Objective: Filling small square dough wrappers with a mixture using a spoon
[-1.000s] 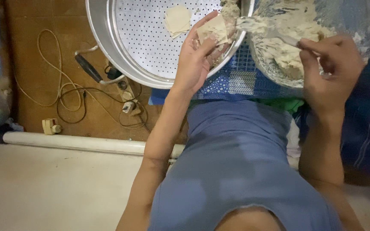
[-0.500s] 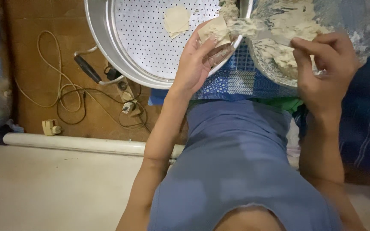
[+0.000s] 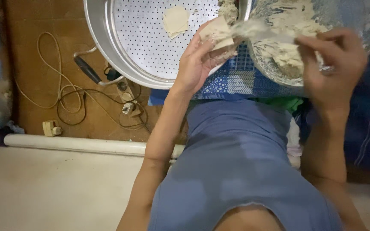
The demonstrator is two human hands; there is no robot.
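**Presently: wrapper in my left hand, spoon in my right**

My left hand (image 3: 195,64) holds a pale square wrapper (image 3: 216,33) flat across the curled fingers (image 3: 206,38), thumb side toward me. The fingers cup it loosely from beneath; they are not pinched shut. The wrapper sits over the near rim of the steamer tray (image 3: 108,64), just beside the bowl (image 3: 365,21).

My right hand (image 3: 332,70) is closed around what appears to be a spoon (image 3: 253,29), its tip reaching across to the wrapper and touching or nearly touching it. Which of the two, I cannot tell.

Hard to make out: the right hand and spoon are smeared by motion, so the handle and the exact finger grip are unclear. The tray and bowl are both cut off at the top edge.

Containers: the round metal tray has a perforated floor; one flat wrapper piece (image 3: 175,19) lies on it, and a lump of filled dough (image 3: 228,9) rests at its right rim. The bowl holds a pale, lumpy filling (image 3: 287,38) smeared up its wall. Both stand on a blue patterned cloth (image 3: 236,81).
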